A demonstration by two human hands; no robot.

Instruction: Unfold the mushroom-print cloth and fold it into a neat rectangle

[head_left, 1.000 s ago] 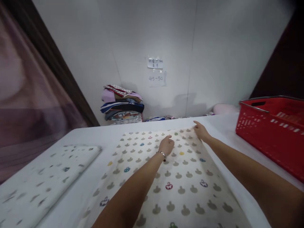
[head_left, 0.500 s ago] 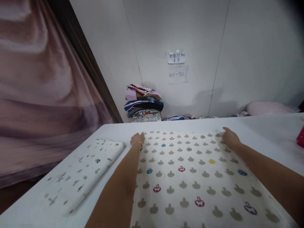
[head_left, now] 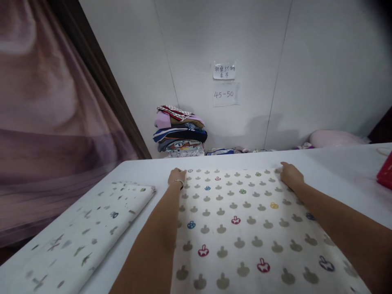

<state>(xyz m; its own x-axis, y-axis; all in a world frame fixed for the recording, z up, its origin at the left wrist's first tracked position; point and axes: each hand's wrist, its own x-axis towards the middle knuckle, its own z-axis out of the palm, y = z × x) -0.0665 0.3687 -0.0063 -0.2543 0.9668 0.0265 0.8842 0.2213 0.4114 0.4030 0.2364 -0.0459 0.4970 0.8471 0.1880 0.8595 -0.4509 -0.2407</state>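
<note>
Where cloth [head_left: 245,220] runs off the near table [head_left: 147,169] edge: left hand [head_left: 177,177], right hand [head_left: 290,176] pinching far corners; fingertips hidden.

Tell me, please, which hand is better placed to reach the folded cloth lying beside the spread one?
Left, probably. The left hand rests on the spread cloth's far left corner, nearest the folded cloth; the right hand sits at the opposite corner.

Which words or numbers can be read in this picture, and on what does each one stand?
"45-50": handwritten on the lower paper sheet taped to the white wall.
Upper paper note: handwritten characters, too small and blurred to read.
The patterned cloth under both hands carries only mushroom shapes, no text.
</note>
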